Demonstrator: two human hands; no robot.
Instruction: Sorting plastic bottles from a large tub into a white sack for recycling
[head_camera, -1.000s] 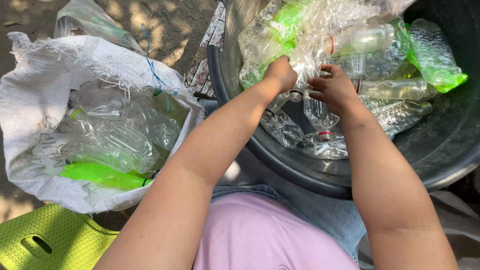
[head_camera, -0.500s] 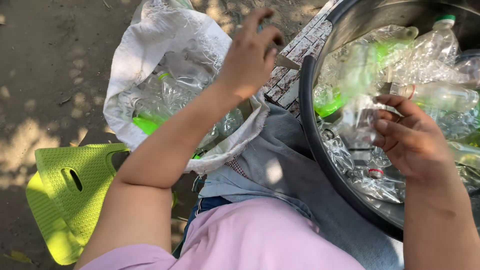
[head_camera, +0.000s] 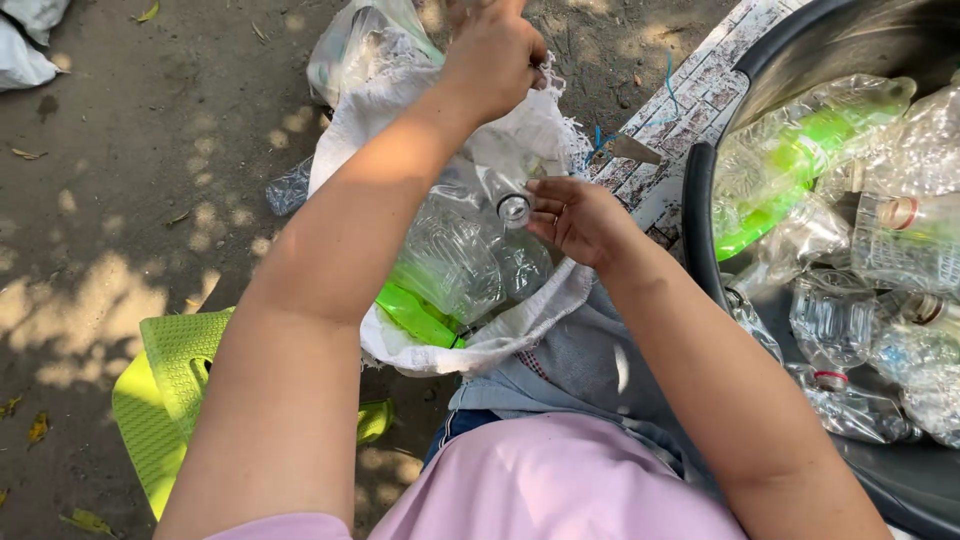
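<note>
Bottles are going from the black tub into the white woven sack, and the job is looking only partly done. One clear plastic bottle is lying at the sack's mouth, its open neck just beside the right hand. That hand's fingers are curling loosely near the neck; whether they are touching it or have let go is hard to tell. The left hand is clenching the sack's far rim and holding the mouth up.

Inside the sack, several crushed clear bottles and a bright green bottle are already piling up. The tub, at the right edge of the view, is holding many more clear and green bottles, so plenty is remaining.

A green plastic stool is sitting on the dirt ground at the lower left. The tub's far side is running out of view, the left arm is covering much of the sack, and how deep either pile goes is not showing.
</note>
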